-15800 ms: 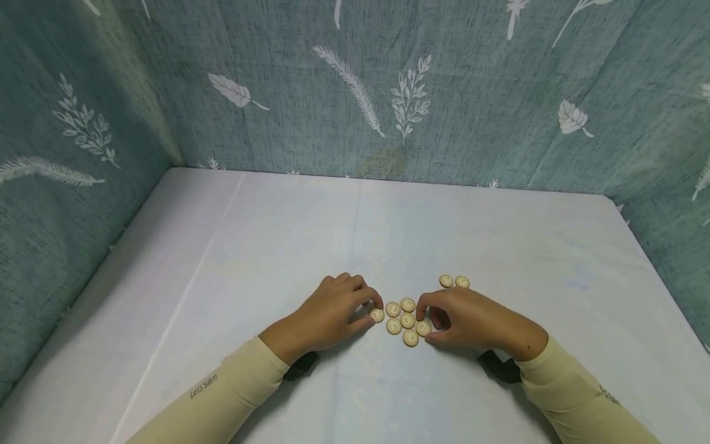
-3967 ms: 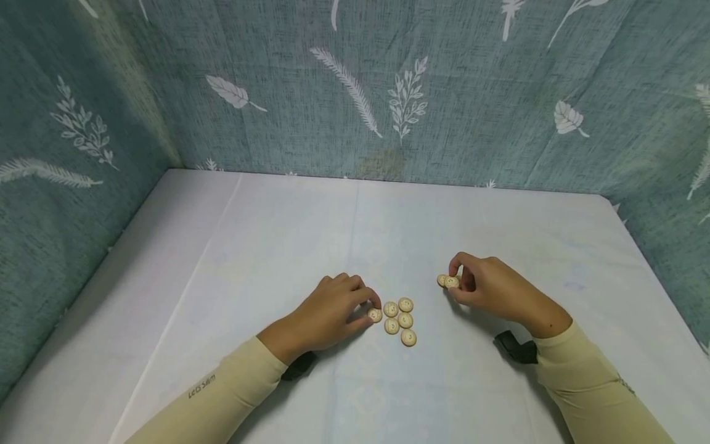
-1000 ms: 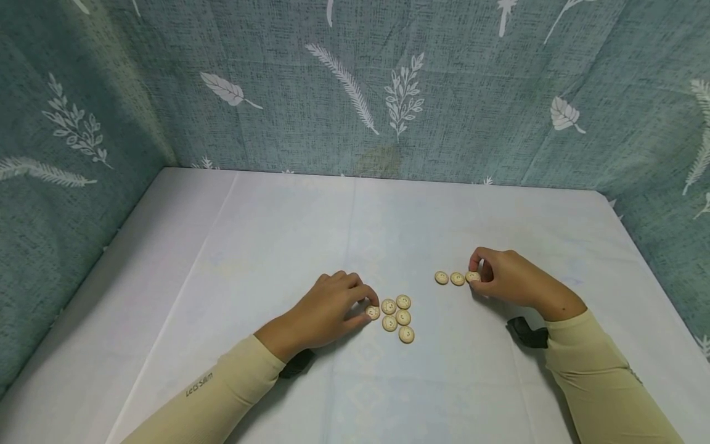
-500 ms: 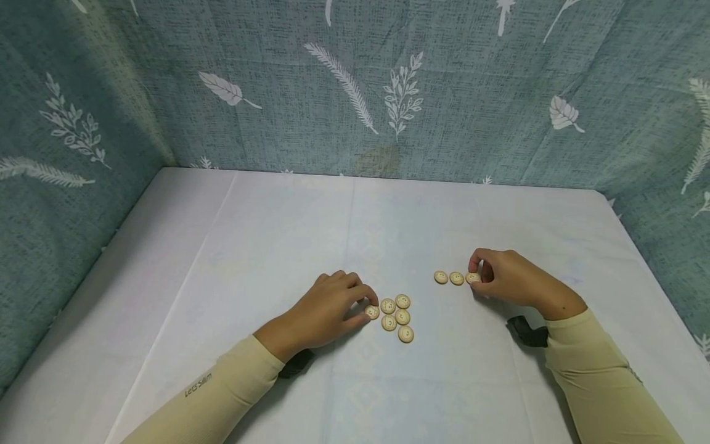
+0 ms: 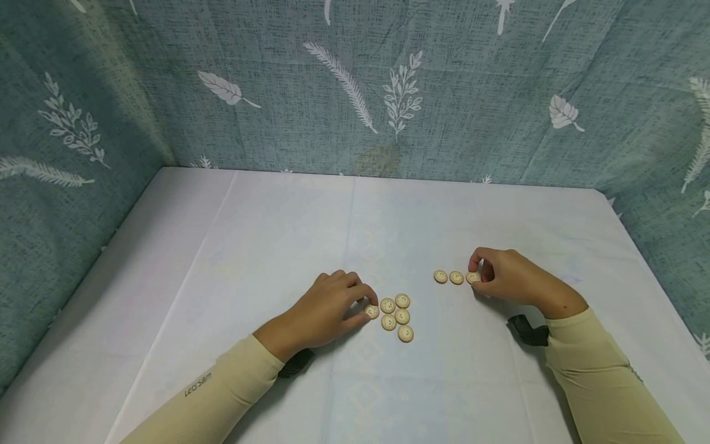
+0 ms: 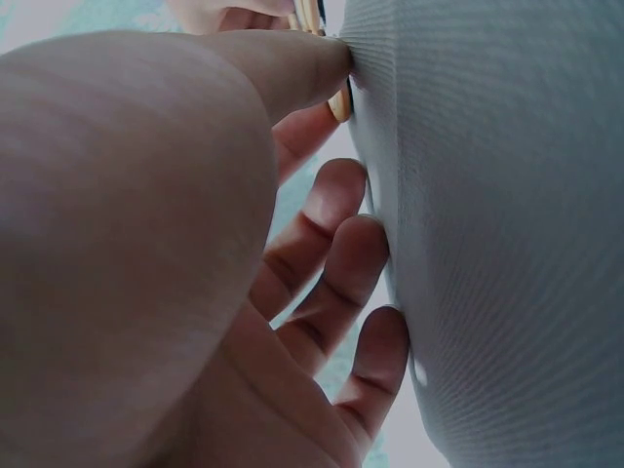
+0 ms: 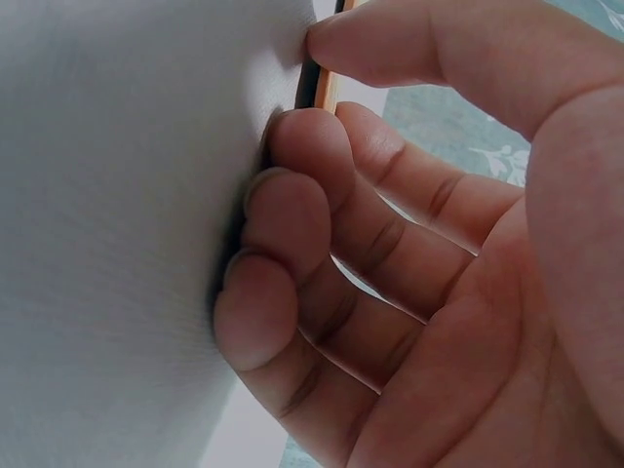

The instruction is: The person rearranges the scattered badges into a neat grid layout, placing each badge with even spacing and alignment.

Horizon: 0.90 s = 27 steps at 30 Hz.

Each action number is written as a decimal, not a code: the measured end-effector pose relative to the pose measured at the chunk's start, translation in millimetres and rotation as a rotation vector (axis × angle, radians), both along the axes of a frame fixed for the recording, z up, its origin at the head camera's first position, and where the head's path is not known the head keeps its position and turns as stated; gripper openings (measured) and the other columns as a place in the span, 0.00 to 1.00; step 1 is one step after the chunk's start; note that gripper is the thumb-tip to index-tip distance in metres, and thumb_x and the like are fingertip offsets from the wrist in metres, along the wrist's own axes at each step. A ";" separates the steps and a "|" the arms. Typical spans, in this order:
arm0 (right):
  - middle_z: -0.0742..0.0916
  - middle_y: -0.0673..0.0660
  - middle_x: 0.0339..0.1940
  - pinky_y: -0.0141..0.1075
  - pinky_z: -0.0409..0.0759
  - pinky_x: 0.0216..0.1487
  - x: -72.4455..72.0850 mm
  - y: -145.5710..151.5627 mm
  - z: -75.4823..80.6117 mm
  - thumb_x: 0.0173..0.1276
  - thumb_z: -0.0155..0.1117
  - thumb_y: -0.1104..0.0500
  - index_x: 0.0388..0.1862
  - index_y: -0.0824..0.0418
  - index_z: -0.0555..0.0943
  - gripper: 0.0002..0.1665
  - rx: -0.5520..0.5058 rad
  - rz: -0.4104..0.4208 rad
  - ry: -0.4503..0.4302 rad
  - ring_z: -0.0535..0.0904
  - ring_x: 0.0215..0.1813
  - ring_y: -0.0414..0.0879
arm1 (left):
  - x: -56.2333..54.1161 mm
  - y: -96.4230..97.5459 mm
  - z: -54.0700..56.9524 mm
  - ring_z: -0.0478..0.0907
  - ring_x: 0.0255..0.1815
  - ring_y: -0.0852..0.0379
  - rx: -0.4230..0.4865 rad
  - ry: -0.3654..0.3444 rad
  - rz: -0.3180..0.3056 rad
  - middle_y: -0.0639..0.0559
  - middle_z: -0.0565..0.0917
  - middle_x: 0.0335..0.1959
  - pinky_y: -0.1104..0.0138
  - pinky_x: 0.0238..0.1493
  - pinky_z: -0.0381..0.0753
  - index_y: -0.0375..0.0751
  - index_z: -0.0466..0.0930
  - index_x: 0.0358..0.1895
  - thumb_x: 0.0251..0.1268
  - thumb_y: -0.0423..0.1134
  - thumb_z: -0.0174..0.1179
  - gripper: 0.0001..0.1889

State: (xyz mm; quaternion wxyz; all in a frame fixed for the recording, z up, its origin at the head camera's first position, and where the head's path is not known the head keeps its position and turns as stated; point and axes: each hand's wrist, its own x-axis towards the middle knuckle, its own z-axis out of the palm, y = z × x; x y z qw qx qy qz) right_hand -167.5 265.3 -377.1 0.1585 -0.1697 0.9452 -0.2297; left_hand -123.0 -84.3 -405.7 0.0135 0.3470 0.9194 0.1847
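My left hand (image 5: 333, 311) pinches a round, pale wooden button (image 5: 371, 311) between thumb and forefinger, at the left side of a cluster. Several more buttons (image 5: 402, 316) lie close together just right of it. Farther back and to the right, my right hand (image 5: 510, 277) pinches another button (image 5: 473, 277) at the right end of a short row. Two buttons (image 5: 457, 277) lie in that row to its left. Only a thin edge of the pinched button (image 6: 339, 105) shows in the left wrist view, likewise the button (image 7: 327, 90) in the right wrist view.
A white cloth (image 5: 277, 234) with faint creases covers the table. Green-blue fabric (image 5: 471, 98) with white leaf prints hangs behind and at both sides. Black wrist straps (image 5: 527, 332) sit under beige sleeves (image 5: 604, 370).
My right hand has carried a button from the cluster's right side to the right end of the far row. It has barely moved in the last second. My left hand keeps its pinch.
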 end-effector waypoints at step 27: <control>0.78 0.49 0.21 0.33 0.70 0.24 1.4 -0.7 6.5 0.64 0.68 0.62 0.42 0.60 0.77 0.10 -0.012 -0.002 0.050 0.71 0.23 0.41 | -0.2 0.0 0.0 0.72 0.41 0.61 -0.008 0.010 0.003 0.61 0.80 0.40 0.61 0.46 0.70 0.59 0.83 0.47 0.65 0.48 0.67 0.10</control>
